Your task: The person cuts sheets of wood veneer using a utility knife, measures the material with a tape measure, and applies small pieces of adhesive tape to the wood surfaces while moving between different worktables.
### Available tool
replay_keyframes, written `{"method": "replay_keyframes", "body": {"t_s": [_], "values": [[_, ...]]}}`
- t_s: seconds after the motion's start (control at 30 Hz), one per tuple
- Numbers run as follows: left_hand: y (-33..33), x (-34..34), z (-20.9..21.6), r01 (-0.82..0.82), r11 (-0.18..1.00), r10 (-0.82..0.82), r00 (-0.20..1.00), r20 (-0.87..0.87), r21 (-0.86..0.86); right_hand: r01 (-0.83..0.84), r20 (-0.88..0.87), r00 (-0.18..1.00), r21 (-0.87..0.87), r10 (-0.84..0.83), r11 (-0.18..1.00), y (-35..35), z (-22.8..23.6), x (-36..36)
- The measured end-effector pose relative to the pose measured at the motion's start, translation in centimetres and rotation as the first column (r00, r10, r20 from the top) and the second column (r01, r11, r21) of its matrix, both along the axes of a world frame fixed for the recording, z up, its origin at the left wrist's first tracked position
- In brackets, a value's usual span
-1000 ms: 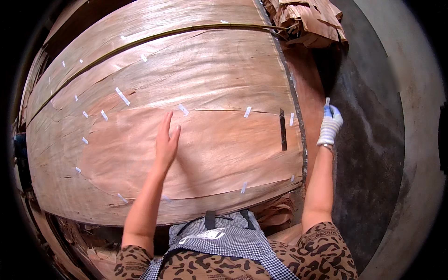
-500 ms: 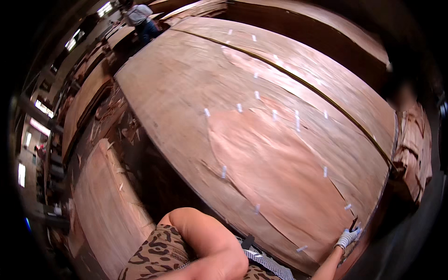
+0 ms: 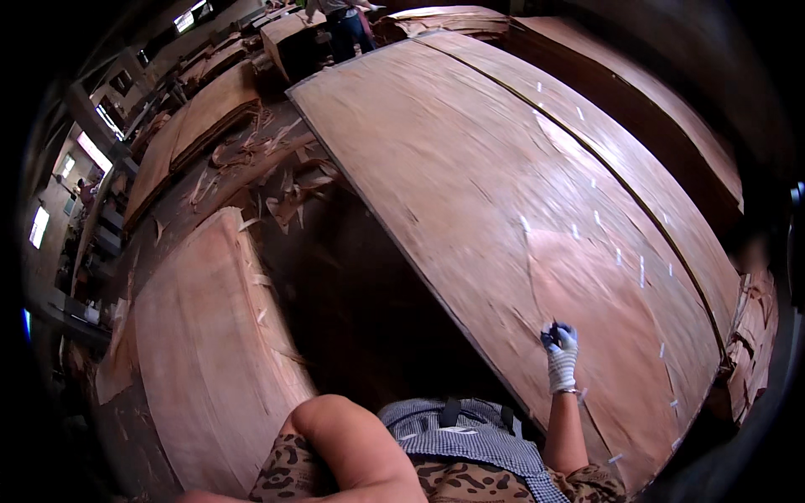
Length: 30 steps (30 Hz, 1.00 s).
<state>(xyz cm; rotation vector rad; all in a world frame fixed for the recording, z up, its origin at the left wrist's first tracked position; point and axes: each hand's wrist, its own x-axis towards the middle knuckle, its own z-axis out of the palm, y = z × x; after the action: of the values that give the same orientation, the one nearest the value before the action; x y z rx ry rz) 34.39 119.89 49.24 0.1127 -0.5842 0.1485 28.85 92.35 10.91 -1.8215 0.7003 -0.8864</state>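
A large pale wood veneer sheet (image 3: 402,151) is spread before me, with a pinkish veneer piece (image 3: 604,285) lying on its nearer right part. Short white tape strips (image 3: 575,231) dot the edges of that piece. My right hand (image 3: 562,360), in a striped glove with bluish fingertips, is over the left edge of the pinkish piece. Its fingers are closed on a small dark tool (image 3: 554,330), whose kind I cannot make out. My left arm is bent at the lower edge, and its hand is out of view.
A dark strip (image 3: 587,147) runs lengthwise across the sheet. To the left lie another veneer stack (image 3: 210,335) and scraps (image 3: 293,193) on the floor. Further stacks (image 3: 197,126) stand beyond. A person (image 3: 345,29) stands past the far end. Folded veneer (image 3: 750,344) hangs at right.
My right hand has moved left and away from the near right corner to the left edge of the pinkish piece, still with the dark tool. The view has swung left.
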Motion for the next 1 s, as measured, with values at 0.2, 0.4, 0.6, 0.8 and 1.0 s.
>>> {"method": "replay_keyframes", "body": {"t_s": [0.2,0.4,0.6,0.8,1.0], "values": [[5.5,6.6,0.7,0.000,0.993,-0.026,0.977,-0.210,-0.120,-0.400,0.376,0.902,0.540,0.213,0.740,3.5,6.3,14.4],[10.1,16.4,-0.2,0.053,0.998,-0.057,0.924,-0.378,-0.021,-0.360,0.194,0.933,0.470,0.304,0.806,6.5,6.4,27.2],[9.2,31.8,0.8,0.005,0.995,0.020,0.970,-0.242,0.103,-0.367,0.108,0.921,0.569,0.375,0.736,9.6,5.6,42.8],[12.2,46.4,1.2,-0.278,0.657,0.401,0.916,-0.014,0.701,-0.400,-0.009,0.868,0.580,0.497,0.710,12.1,8.6,60.9],[18.9,65.2,-8.2,-0.471,-0.510,0.602,0.403,0.690,0.720,-0.523,0.140,0.851,0.293,0.505,0.800,13.5,7.2,76.2]]}}
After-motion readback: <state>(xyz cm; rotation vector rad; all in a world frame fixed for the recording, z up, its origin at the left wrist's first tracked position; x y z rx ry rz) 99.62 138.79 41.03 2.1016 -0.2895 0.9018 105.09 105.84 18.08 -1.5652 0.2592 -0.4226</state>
